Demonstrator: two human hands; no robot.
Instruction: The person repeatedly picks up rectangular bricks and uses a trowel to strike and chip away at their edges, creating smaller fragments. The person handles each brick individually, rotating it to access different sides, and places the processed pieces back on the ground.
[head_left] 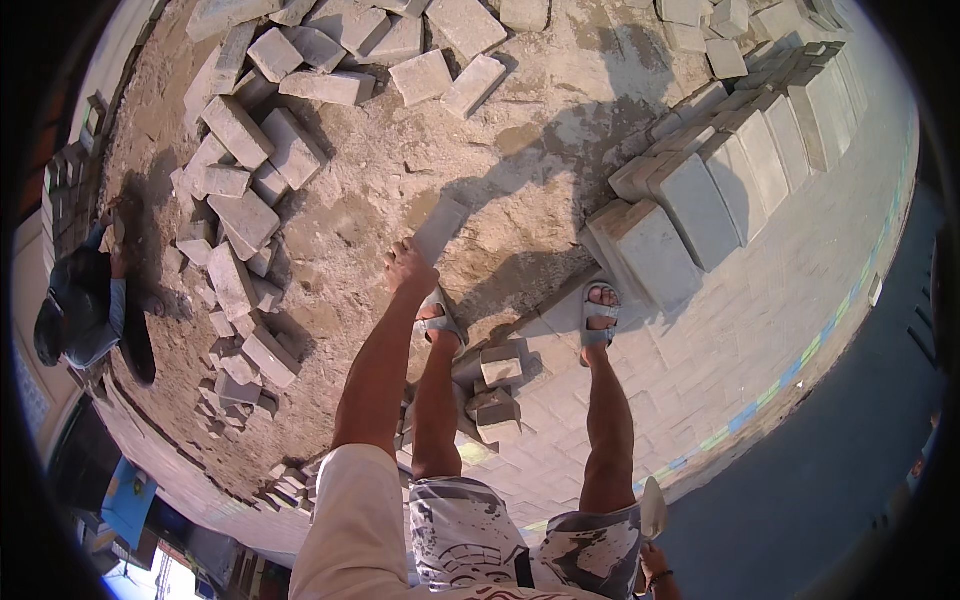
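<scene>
My left hand [410, 268] is closed around the near end of a grey paving block [440, 228], held out in front over the sandy ground. The block looks narrow from here, and my thumb side is hidden. Low on the right, beside my shorts, my right hand [655, 562] grips a trowel [653, 508] whose pale pointed blade stands upward. Most of the trowel's handle is covered by the fingers. Near my feet, two small blocks [500, 364] sit at the edge of the laid paving.
Loose blocks [240, 132] lie scattered on the left and far side. A leaning row of blocks [690, 210] stands on the right, on laid paving [680, 390]. Another person [85, 300] crouches at the far left. My sandalled feet straddle the paving edge.
</scene>
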